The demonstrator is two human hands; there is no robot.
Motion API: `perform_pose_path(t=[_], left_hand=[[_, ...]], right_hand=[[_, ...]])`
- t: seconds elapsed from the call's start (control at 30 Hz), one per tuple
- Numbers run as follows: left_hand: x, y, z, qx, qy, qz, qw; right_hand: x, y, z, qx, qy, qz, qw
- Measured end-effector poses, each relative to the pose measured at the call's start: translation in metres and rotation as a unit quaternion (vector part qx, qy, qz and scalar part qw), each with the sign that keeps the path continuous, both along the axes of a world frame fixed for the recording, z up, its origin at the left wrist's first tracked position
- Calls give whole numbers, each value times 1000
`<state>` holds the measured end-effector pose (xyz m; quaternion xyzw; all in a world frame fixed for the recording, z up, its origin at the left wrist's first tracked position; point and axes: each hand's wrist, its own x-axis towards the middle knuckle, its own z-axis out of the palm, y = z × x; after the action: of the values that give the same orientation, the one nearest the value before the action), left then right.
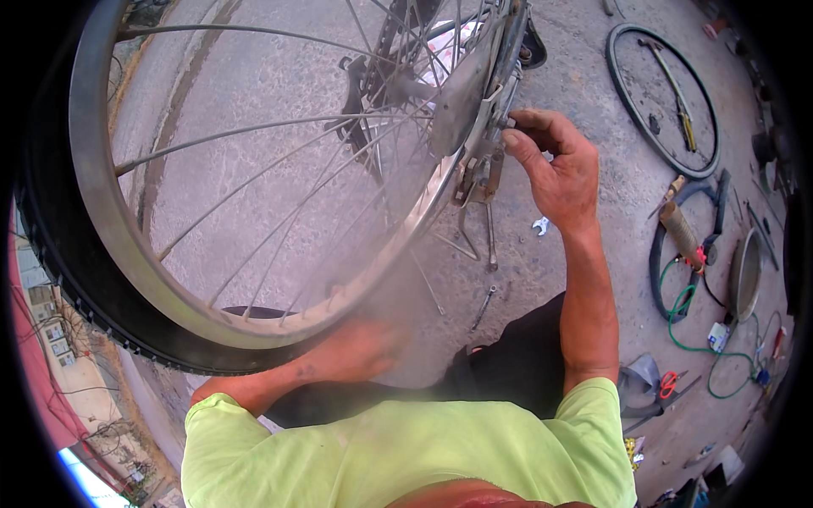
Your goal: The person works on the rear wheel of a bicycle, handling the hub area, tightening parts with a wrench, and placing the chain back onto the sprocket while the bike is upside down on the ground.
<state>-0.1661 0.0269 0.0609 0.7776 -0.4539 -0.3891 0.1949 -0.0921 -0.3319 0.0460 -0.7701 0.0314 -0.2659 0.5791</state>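
Right hand at the axle end, left hand low beside the rim

The bicycle wheel (93,144) occupies the left and upper centre of the frame, its rim curving down across the lower middle and up again towards the right hand (559,173). The axle appears to run roughly from left to right through the upper centre, and the right hand stands at its right-hand end. Of the two hands, this one is clearly nearer the axle.

The right hand's thumb and bent forefinger are at the metal fittings (489,157) on that end, fingers curled; whether they grip or only touch cannot be told. The left hand (368,345) is blurred in the lower centre, close under the rim; whether it is open or closed, or touches the wheel, cannot be told.

A spanner (540,225) lies on the ground just below the right hand. A separate tyre (616,93) lies flat in the upper right.
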Motion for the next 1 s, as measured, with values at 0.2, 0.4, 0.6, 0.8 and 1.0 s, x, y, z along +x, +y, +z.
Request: perform_pose_path(t=[0.2, 0.4, 0.6, 0.8, 1.0], left_hand=[[-3, 3, -1, 0, 1, 5, 1000], [-2, 2, -1, -6, -2, 8, 1000], [-1, 2, -4, -12, -12, 3, 1000], [-1, 0, -1, 0, 4, 6, 1000], [-3, 4, 1, -4, -5, 11, 1000]], right_hand=[[2, 1, -4, 1, -20, 4, 1000], [8, 4, -4, -40, 56, -14, 998], [9, 10, -2, -5, 30, -44, 999], [12, 2, -8, -172, 3, -44, 984], [13, 11, 4, -60, -72, -59, 994]])
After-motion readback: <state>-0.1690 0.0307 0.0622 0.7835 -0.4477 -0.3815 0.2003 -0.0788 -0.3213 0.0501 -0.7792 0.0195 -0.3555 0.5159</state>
